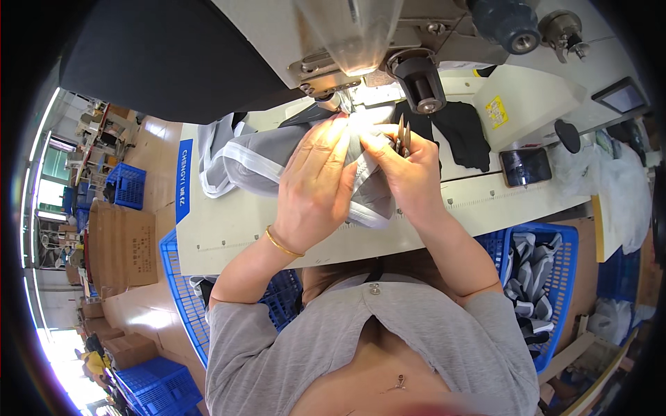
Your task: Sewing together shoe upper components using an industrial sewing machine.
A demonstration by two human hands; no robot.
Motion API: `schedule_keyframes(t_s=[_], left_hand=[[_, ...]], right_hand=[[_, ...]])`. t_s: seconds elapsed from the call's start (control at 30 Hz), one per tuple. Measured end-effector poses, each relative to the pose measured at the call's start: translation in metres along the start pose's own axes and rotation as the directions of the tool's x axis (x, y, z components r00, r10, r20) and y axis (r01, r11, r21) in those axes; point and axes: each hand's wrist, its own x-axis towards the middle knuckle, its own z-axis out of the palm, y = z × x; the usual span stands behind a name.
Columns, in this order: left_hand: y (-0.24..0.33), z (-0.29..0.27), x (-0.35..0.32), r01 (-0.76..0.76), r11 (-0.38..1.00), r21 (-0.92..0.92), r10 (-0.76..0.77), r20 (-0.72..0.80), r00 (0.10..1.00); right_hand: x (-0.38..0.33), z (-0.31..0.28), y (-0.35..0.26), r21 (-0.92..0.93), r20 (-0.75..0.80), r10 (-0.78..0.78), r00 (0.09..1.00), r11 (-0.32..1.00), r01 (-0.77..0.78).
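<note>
Grey shirt fabric and the person's own chest fill the bottom of the view, and from there both forearms run up to the grey garment (277, 156) lying on the white table (229, 232) just under the sewing machine (347, 41). This garment is a soft grey piece with a pale, whitish band along its edges; its bulk trails away to the left of the hands, while the part being handled is bunched right at the machine's needle area, lit by the lamp there. Left hand (316, 184) lies flat over the cloth with fingers held together and slightly curled, fingertips pointing up toward the needle, pressing the fabric down; a thin gold bracelet (283, 245) sits at its wrist. Right hand (406, 170) is just beside it, touching the same fold, and is closed around small thread snips (403, 135) whose blades stand upright, pointing away from the body toward the machine. So the spot on the cloth lies between the two hands, just left of the snips' tips, and the right hand is the nearer one to it.

Farther out, a black piece of cloth (461, 132) lies on the table to the right of the hands, with a dark phone (525, 166) beyond it. Below the table edge on the right stands a blue crate (565, 277) holding more grey and white pieces; another blue crate (182, 291) sits low on the left, beside brown cardboard boxes (125, 246) on the floor
</note>
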Motion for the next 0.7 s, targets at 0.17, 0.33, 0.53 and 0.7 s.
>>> schedule_keyframes(t_s=[0.17, 0.33, 0.53, 0.7], left_hand=[[-0.009, 0.015, -0.054, -0.28, 0.908, 0.312, 0.352, -0.205, 0.913], [-0.102, 0.036, -0.121, -0.385, 0.755, 0.531, 0.54, -0.17, 0.824], [-0.089, -0.005, -0.04, -0.338, 0.752, 0.566, 0.478, -0.115, 0.871], [-0.074, -0.06, -0.042, -0.119, 0.993, -0.026, 0.117, -0.067, 0.991]], right_hand=[[-0.005, -0.006, -0.004, -0.135, 0.027, 0.025, 0.999, 0.991, -0.021], [-0.009, -0.014, -0.006, -0.146, 0.102, 0.029, 0.994, 0.989, -0.014], [-0.005, -0.004, -0.014, -0.128, 0.197, 0.043, 0.98, 0.992, -0.017], [0.008, -0.011, -0.013, -0.225, 0.633, -0.402, 0.662, 0.722, 0.654]])
